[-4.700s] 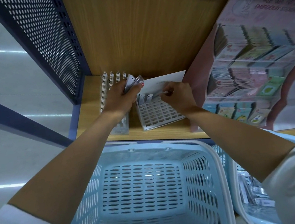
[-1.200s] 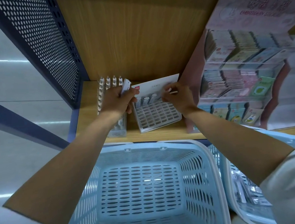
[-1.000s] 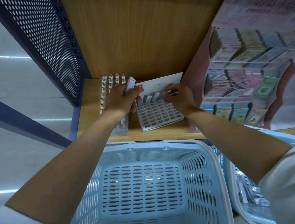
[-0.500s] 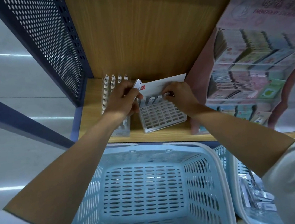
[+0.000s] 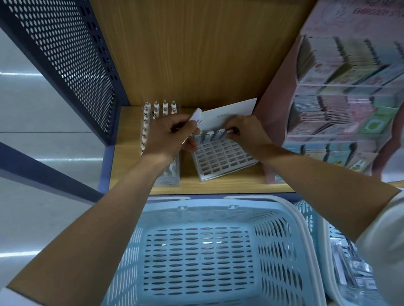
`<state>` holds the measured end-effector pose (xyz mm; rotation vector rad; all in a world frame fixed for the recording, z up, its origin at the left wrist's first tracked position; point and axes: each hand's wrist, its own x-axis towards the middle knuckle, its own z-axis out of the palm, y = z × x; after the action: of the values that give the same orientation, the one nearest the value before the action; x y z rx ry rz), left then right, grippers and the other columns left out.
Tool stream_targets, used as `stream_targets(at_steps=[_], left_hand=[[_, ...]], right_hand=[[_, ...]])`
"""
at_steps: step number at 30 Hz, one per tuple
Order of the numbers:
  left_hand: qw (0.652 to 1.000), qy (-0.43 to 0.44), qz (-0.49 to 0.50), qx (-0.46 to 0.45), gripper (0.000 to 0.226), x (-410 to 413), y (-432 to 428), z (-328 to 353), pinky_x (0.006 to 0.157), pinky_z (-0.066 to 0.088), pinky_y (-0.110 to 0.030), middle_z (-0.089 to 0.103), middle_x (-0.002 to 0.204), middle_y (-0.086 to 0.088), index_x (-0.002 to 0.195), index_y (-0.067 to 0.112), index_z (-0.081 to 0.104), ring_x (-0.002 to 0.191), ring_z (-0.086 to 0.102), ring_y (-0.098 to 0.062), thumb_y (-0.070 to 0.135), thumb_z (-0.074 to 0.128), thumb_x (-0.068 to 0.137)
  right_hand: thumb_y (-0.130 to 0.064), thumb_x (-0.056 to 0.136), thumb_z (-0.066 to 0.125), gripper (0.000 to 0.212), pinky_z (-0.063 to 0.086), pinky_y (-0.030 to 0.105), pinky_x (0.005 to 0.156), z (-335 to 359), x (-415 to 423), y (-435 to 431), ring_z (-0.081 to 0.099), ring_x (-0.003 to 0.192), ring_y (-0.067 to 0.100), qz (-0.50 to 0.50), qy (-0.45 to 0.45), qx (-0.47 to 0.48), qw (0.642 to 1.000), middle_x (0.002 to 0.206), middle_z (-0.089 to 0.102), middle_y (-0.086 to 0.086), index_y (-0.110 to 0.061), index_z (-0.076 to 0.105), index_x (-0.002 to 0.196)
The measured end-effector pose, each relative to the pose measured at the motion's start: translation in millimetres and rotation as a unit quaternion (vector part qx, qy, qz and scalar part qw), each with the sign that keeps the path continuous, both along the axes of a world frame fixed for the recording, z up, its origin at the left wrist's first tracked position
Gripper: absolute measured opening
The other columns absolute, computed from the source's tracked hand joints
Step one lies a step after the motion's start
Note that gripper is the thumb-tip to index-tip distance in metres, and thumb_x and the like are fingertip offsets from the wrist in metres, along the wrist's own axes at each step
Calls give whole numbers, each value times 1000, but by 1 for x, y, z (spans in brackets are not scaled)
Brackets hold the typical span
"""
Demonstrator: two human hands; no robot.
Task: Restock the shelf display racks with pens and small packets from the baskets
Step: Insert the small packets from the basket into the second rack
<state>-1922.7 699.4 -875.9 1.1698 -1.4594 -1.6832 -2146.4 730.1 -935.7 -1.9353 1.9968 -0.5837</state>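
Small packets (image 5: 197, 116) are held tight in our left hand (image 5: 171, 135) over the wooden shelf (image 5: 225, 188), and our right hand (image 5: 247, 132) pinches one packet (image 5: 229, 131) at the back row of the white rack (image 5: 224, 159), behind the blue basket (image 5: 276, 257).

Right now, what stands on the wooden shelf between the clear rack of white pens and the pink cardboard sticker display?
In the head view, a white gridded plastic tray, small packets in its back row.

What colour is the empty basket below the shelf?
The basket is light blue; head view shows it best.
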Motion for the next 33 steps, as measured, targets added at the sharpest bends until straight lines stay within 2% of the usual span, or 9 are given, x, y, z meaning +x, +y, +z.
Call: stream_targets(at_steps=[5,12,16,18,22,25,27,30,33], left_hand=[[1000,-1,-4,-3,18,0,0,-2,59,58,-26,71,79,-3,109,10,66,59,64,-10,3,58,94],[1000,-4,-9,0,27,-2,1,-1,63,59,-26,71,86,-11,118,-3,63,63,65,-8,0,61,91],[1000,-20,-5,9,29,-6,3,0,74,60,-33,72,92,-12,119,-4,61,75,69,-15,2,63,91],[999,-34,-7,-6,23,-9,5,2,75,60,-33,72,96,-16,112,-4,61,78,70,-17,3,63,91],[998,-49,10,-29,18,-23,6,7,75,60,-39,72,94,-19,101,0,61,80,71,-26,4,70,86],[995,-86,-2,-57,15,-33,9,11,75,58,-38,73,92,-16,96,8,63,85,71,-30,12,73,86],[986,-128,-11,-108,14,-37,8,9,76,54,-25,72,98,-5,99,13,63,92,69,-20,17,70,88],[925,-250,-23,-286,28,-37,3,3,82,42,-24,61,117,-2,120,15,60,106,56,-16,19,64,92],[853,-344,-140,-366,53,-43,-2,-8,114,25,-42,28,157,-9,146,21,38,143,25,-31,20,55,97]], right_hand=[[-5,82,66,12,55,31,77,-3,2,-3,66,80,15,-56,-41,-44,997,88,70,2,-10,63,93],[-2,80,69,10,54,37,78,0,0,-6,65,77,15,-66,-62,-21,996,83,70,2,-10,66,84],[-13,84,69,16,56,28,75,11,-2,0,66,78,12,-78,-66,-23,994,92,70,0,-14,62,99],[-21,89,65,12,56,26,73,23,1,5,67,79,12,-101,-141,-42,984,94,69,-2,-16,64,99],[-15,93,59,15,57,31,72,56,12,11,68,78,17,-33,-423,23,905,92,69,6,-7,65,103],[-7,89,63,9,56,27,72,67,14,12,67,76,11,43,-409,35,911,83,70,0,-5,67,97],[-6,88,64,8,56,24,68,72,7,11,66,69,9,-2,-410,15,912,74,69,-5,-13,67,87],[-5,88,65,16,54,25,62,75,-16,10,63,62,9,-105,-365,-47,924,71,66,-2,-18,64,79],[-12,89,64,11,58,34,64,65,-30,14,67,63,13,-125,-209,-64,968,71,69,0,-18,65,79]])
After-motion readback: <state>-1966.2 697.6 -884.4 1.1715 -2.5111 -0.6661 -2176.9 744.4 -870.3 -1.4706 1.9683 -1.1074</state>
